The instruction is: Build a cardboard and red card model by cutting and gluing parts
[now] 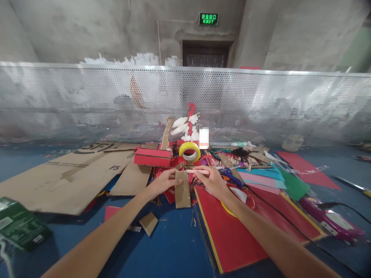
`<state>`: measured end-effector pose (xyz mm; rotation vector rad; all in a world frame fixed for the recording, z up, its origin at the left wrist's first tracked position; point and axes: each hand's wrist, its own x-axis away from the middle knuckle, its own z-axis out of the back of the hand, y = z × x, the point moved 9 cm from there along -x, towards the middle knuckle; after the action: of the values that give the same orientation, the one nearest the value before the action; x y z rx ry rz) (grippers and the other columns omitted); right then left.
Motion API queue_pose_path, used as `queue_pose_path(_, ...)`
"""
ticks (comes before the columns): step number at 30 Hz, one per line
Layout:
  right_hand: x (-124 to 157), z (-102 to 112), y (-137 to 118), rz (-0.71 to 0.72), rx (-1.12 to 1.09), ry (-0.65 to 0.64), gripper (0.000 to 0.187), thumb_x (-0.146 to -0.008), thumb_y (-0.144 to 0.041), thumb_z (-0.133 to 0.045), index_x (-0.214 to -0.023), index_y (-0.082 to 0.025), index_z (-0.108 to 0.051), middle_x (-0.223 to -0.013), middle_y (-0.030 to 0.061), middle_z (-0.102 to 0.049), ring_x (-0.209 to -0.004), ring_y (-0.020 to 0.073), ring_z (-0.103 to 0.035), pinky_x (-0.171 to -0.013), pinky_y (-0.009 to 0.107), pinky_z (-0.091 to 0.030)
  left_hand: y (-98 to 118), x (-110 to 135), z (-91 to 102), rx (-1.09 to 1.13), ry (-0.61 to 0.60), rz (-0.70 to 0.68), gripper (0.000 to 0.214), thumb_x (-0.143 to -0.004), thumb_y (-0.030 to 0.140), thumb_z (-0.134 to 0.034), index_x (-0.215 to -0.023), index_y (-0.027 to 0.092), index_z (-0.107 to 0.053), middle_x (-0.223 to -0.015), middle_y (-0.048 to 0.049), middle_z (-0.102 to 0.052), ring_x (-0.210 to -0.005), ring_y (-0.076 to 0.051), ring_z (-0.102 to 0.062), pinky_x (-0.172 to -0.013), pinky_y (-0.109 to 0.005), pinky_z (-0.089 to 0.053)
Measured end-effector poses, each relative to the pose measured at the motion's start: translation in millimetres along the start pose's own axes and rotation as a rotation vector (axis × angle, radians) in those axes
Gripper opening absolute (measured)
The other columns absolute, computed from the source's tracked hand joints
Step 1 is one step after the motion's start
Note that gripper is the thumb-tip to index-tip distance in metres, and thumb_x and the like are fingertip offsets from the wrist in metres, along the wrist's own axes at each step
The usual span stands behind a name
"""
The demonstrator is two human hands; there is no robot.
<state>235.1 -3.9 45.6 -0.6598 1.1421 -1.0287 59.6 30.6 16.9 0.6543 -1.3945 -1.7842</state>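
My left hand (162, 183) grips the top of a narrow brown cardboard strip (182, 191) that hangs down over the blue tabletop. My right hand (210, 179) pinches a thin pale wooden stick (197, 171) and lays it across the top edge of that strip. Both hands meet above a heap of red paper scraps. Just behind them stand a red cardboard box (153, 156) and a roll of yellow tape (189, 151).
Flat brown cardboard sheets (63, 177) lie at the left, a green packet (20, 224) at the near left. Red paper sheets (232, 227), coloured paper (261, 177), a purple glue gun (330, 220) with a black cord lie right. A perforated metal screen (261, 100) runs behind.
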Motion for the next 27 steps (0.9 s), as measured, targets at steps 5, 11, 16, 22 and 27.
queue_pose_path(5, -0.1, -1.3, 1.1, 0.004, 0.018, 0.002, 0.026, -0.09, -0.036, -0.059, -0.103, -0.02, -0.073, -0.083, 0.0054, -0.075, -0.072, 0.0208, -0.069, -0.067, 0.03, -0.055, -1.6, -0.8, 0.6, -0.005, 0.002, -0.005, 0.05, -0.073, 0.05, -0.075, -0.106, 0.017, -0.059, -0.097, -0.0078, -0.073, -0.081, -0.021, -0.069, -0.053, -0.022, -0.049)
queue_pose_path(11, 0.5, -0.5, -3.2, -0.004, 0.011, 0.008, 0.027, -0.09, -0.037, -0.058, -0.105, -0.02, -0.073, -0.086, 0.0062, -0.075, -0.074, 0.0206, -0.069, -0.068, 0.03, -0.054, -1.6, -0.4, 0.0, -0.005, -0.005, -0.003, 0.047, -0.075, 0.05, -0.074, -0.104, 0.017, -0.058, -0.096, -0.0075, -0.072, -0.081, -0.021, -0.069, -0.054, -0.023, -0.05)
queue_pose_path(16, 1.3, -2.0, -4.2, -0.033, -0.012, -0.006, 0.02, -0.086, -0.031, -0.059, -0.096, -0.02, -0.073, -0.075, 0.0042, -0.074, -0.067, 0.0189, -0.068, -0.061, 0.027, -0.052, -1.9, -0.9, 0.5, -0.014, -0.007, -0.008, 0.05, -0.075, 0.051, -0.074, -0.11, 0.018, -0.059, -0.1, -0.0087, -0.072, -0.085, -0.022, -0.07, -0.053, -0.022, -0.05)
queue_pose_path(22, 2.1, -2.1, -5.9, -0.053, -0.017, -0.003, 0.019, -0.084, -0.03, -0.059, -0.092, -0.02, -0.073, -0.07, 0.0028, -0.071, -0.061, 0.0175, -0.065, -0.056, 0.026, -0.049, -2.4, -1.6, 1.2, -0.02, 0.0, -0.014, 0.049, -0.075, 0.051, -0.074, -0.108, 0.017, -0.059, -0.098, -0.0081, -0.072, -0.082, -0.022, -0.069, -0.052, -0.022, -0.05)
queue_pose_path(27, 2.8, -1.3, -6.3, -0.061, -0.021, 0.003, 0.018, -0.083, -0.028, -0.059, -0.091, -0.02, -0.073, -0.071, 0.0026, -0.072, -0.06, 0.0164, -0.063, -0.054, 0.025, -0.047, -1.0, -0.4, 0.6, -0.013, 0.003, -0.006, 0.049, -0.075, 0.05, -0.074, -0.108, 0.017, -0.06, -0.099, -0.0082, -0.073, -0.082, -0.021, -0.069, -0.053, -0.021, -0.049)
